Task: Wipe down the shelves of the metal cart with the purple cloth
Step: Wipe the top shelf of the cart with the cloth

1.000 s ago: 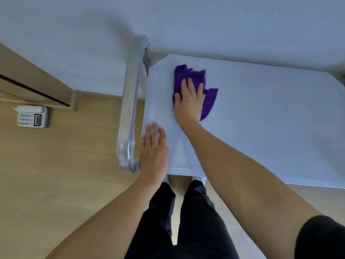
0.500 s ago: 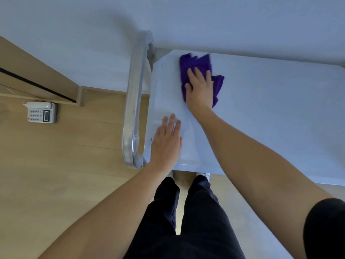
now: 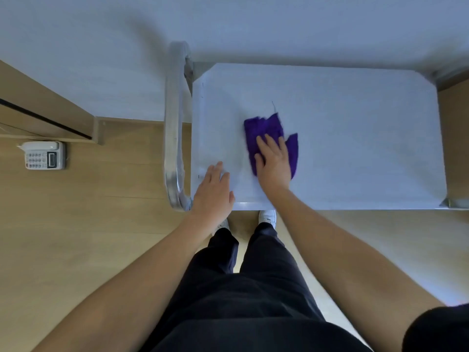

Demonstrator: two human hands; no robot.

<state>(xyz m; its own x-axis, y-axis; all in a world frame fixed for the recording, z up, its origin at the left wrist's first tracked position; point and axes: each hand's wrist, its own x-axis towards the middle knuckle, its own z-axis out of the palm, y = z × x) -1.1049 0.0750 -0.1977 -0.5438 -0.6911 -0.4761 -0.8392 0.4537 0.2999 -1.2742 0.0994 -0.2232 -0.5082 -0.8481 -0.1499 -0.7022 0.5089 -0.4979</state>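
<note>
The metal cart's top shelf [image 3: 355, 138] is a flat, pale steel sheet seen from straight above. A crumpled purple cloth [image 3: 264, 129] lies on its left-middle part. My right hand [image 3: 274, 163] presses flat on the cloth's near half, fingers spread, so part of the cloth is hidden under the palm. My left hand [image 3: 214, 191] rests flat on the shelf's near-left corner, fingers together, holding nothing. The lower shelves are hidden beneath the top one.
The cart's curved steel push handle [image 3: 173, 128] runs along its left side. A white desk phone [image 3: 44, 155] sits on the wooden floor at far left, beside a wooden cabinet base [image 3: 50, 115]. A white wall [image 3: 101, 59] stands behind the cart. My legs and white shoes are below the near edge.
My right hand has dragged the cloth from the far-left corner back toward the near edge and a little to the right. My left hand has stayed at the near-left corner.
</note>
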